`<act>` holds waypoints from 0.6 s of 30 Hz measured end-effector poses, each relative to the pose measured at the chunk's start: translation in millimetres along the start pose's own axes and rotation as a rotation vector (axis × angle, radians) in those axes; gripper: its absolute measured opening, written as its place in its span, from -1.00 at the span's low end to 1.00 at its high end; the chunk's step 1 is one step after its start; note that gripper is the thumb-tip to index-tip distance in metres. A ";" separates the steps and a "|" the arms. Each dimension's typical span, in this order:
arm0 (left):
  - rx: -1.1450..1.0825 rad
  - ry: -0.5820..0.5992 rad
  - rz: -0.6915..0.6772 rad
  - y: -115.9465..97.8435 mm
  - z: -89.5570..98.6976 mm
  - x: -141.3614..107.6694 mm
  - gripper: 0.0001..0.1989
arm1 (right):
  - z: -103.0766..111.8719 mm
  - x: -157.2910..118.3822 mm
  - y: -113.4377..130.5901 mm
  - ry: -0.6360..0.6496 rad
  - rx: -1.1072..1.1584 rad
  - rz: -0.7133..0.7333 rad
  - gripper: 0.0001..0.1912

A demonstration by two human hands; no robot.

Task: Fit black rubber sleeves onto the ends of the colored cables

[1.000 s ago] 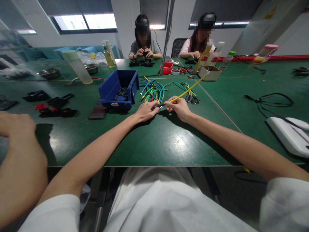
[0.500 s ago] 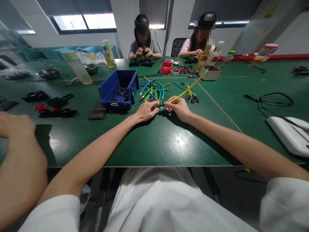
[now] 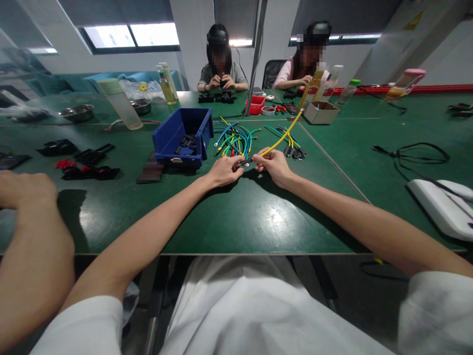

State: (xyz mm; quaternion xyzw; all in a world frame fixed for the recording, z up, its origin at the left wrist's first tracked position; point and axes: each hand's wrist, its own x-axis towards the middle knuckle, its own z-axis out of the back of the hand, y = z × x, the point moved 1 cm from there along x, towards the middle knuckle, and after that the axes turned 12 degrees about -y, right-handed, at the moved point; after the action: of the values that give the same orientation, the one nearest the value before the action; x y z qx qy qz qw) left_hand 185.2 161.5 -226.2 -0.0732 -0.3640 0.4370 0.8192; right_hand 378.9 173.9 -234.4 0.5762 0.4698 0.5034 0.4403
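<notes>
left hand (image 3: 226,171): fingers pinching black sleeve (image 3: 246,161). right hand (image 3: 275,166): fingers closed on yellow wire (image 3: 283,140) beside sleeve, above green worktop (image 3: 254,217). blue bin (image 3: 183,135) left of both.

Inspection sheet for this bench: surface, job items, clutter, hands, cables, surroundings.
Surface: green table, glossy with glare spots; spills, nothing seen.
Job's things: yellow cable held up at a slant, black sleeve at its near end.
Clutter: blue bin holding black pieces; black-and-red parts at left; white device at right.
Grippers: left hand pinches black sleeve; right hand pinches yellow cable.
Cables: mixed-colour pile, smaller bundle, looped black cord.
Surroundings: two people seated opposite; another person's arm at left.
</notes>
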 end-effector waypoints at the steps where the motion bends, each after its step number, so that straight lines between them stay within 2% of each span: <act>1: 0.008 0.002 -0.001 -0.5 0.0 -0.1 -0.80 | -0.1 -0.2 0.1 -0.001 0.003 0.004 -0.60; 6: -0.067 0.035 0.011 -6.6 -2.1 -0.6 -0.76 | -1.1 -1.7 2.5 -0.015 -0.001 0.039 -0.61; 18: -0.526 0.150 0.165 -21.7 -8.1 -0.2 -0.83 | -5.8 -6.7 9.7 -0.109 0.022 0.098 -0.47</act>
State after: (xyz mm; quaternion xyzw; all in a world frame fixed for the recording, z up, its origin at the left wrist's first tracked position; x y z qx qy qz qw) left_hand 204.9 149.8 -222.7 -0.3449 -0.3959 0.3863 0.7583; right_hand 373.7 165.8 -225.3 0.6297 0.4218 0.4873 0.4337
